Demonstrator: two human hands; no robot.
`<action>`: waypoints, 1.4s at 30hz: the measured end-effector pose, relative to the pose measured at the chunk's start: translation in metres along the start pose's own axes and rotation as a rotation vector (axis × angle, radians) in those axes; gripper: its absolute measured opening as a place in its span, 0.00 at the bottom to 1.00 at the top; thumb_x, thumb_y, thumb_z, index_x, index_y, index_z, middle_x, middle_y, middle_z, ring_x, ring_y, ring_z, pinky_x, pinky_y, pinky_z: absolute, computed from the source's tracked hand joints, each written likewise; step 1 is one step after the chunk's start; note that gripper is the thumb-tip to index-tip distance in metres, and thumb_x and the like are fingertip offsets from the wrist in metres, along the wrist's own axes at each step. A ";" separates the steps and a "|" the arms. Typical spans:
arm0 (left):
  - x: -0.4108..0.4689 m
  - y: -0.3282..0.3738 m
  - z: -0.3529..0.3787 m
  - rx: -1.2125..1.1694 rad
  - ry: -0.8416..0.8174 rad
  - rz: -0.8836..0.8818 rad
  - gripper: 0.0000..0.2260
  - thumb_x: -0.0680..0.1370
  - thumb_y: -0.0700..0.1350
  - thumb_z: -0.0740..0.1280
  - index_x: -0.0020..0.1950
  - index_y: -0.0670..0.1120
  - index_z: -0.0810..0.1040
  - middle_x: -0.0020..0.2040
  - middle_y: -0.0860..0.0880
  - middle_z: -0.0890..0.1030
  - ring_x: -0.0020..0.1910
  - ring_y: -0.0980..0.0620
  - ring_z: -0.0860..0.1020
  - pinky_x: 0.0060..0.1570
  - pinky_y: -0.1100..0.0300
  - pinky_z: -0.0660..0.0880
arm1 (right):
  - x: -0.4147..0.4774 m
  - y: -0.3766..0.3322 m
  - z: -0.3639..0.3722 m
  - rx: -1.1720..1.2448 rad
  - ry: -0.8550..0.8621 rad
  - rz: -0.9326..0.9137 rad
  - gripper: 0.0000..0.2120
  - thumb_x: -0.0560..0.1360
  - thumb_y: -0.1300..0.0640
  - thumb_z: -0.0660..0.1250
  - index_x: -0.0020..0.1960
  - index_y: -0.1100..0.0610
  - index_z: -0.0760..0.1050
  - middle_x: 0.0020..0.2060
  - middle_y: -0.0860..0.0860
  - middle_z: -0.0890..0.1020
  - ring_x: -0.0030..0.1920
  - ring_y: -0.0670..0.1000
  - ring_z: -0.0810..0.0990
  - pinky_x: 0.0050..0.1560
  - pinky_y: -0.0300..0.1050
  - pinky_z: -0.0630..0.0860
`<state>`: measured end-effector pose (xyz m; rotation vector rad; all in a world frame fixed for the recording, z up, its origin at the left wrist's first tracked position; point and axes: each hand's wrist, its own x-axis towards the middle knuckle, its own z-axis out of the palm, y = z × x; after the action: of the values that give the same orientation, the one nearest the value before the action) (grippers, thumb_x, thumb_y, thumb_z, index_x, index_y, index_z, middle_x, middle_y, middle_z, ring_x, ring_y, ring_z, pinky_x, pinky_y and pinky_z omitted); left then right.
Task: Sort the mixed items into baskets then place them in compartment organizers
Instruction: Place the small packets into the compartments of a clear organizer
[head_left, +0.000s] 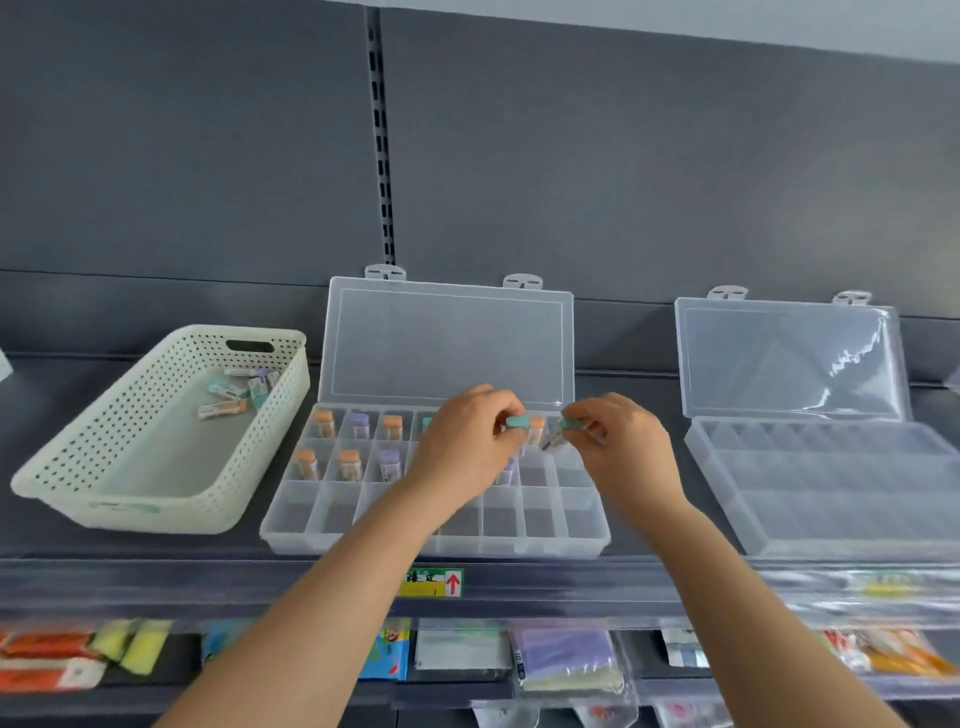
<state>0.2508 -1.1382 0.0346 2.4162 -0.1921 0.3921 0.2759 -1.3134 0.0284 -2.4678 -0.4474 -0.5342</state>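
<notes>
- Clear organizer (291, 525), lid up: approx. top 2 rows partly filled w/ capped tubes, front row bare.
- Left hand (467, 441) pinches teal item (517, 422); right hand (618, 441) pinches another (571, 425), both over organizer's back cells.
- Basket (156, 499) holds a few more; 2nd organizer (727, 499) looks unfilled.

Both hands (540, 441) pinch small teal-capped items above the open organizer (436, 525).

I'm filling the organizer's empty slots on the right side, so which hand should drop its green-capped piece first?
Probably the right hand: it holds its green-capped piece directly above the middle organizer's empty right-end compartments, while the left hand sits nearer filled ones.
</notes>
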 end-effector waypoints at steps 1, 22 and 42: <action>0.003 0.001 0.006 0.004 -0.012 0.020 0.03 0.76 0.43 0.68 0.48 0.46 0.80 0.43 0.52 0.77 0.41 0.53 0.75 0.41 0.58 0.74 | -0.001 0.005 0.001 -0.027 -0.002 0.014 0.07 0.71 0.63 0.73 0.49 0.58 0.83 0.43 0.53 0.83 0.39 0.51 0.78 0.41 0.39 0.72; 0.013 -0.016 0.066 0.441 -0.167 0.130 0.09 0.77 0.49 0.68 0.55 0.50 0.81 0.52 0.51 0.82 0.53 0.51 0.76 0.57 0.55 0.70 | -0.007 0.045 0.021 -0.291 -0.314 -0.009 0.08 0.76 0.56 0.68 0.54 0.51 0.81 0.50 0.46 0.83 0.50 0.47 0.78 0.50 0.42 0.79; 0.005 -0.011 0.045 0.518 -0.139 0.088 0.13 0.78 0.51 0.66 0.61 0.50 0.79 0.60 0.51 0.79 0.59 0.50 0.75 0.61 0.52 0.67 | -0.007 0.044 0.016 -0.251 -0.305 -0.017 0.16 0.77 0.50 0.65 0.65 0.49 0.73 0.53 0.48 0.81 0.54 0.50 0.77 0.51 0.44 0.77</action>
<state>0.2680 -1.1589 -0.0031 2.9571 -0.2869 0.3437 0.2921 -1.3397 -0.0069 -2.8043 -0.5504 -0.2296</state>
